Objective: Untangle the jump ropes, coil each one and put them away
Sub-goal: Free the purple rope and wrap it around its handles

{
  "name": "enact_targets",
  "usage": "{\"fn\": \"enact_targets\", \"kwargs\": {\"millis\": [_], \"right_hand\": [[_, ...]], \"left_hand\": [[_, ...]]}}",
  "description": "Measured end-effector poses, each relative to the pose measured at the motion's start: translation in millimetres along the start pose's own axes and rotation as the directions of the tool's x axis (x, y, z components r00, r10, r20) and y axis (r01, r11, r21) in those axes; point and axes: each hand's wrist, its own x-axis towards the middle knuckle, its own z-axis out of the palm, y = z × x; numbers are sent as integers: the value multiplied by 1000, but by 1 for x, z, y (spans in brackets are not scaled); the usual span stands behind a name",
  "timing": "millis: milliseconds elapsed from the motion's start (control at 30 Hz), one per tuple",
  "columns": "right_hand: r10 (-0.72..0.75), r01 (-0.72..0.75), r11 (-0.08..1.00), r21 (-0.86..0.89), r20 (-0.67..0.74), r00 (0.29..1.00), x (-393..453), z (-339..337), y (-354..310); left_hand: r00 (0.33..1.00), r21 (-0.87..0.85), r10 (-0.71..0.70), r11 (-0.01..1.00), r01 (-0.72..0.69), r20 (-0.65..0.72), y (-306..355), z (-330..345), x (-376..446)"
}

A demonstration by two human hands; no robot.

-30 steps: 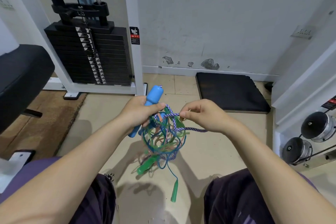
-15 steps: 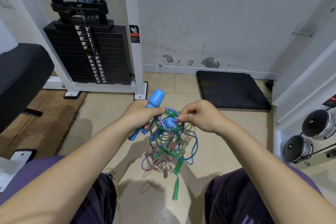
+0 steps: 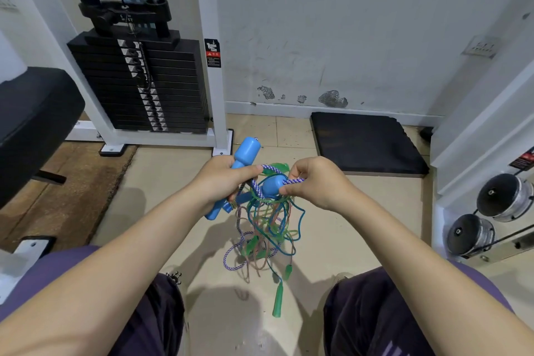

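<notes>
Ropes tangled, hanging at 6 o'clock under my hands; left hand fingers wrap blue handle, right hand fingers pinch braided cord.

Two blue handles, two green handles, one rope tangle

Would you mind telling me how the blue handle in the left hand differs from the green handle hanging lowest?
The blue handle is thick, opaque and gripped by the left hand, tilted up; the green handle is slim, translucent and dangles untouched, pointing down. Both belong to the same tangle of ropes.
</notes>
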Motion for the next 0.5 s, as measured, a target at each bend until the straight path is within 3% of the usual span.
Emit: {"fn": "enact_targets", "kwargs": {"millis": [200, 300, 400, 500], "right_hand": [[-27, 27, 1000, 10, -34, 999, -4, -1, -1], [-74, 75, 996, 45, -6, 997, -5, -4, -2], [-111, 110, 962, 248, -11, 994, -6, -11, -2], [-72, 118, 881, 458, -116, 991, -6, -23, 2]], "left_hand": [[993, -52, 93, 995, -89, 76, 8, -3, -9], [992, -67, 126, 990, -123, 32, 11, -5, -9], [992, -37, 95, 994, -99, -84, 9, -7, -6], [983, 12, 58, 998, -57, -173, 3, -10, 2]]}}
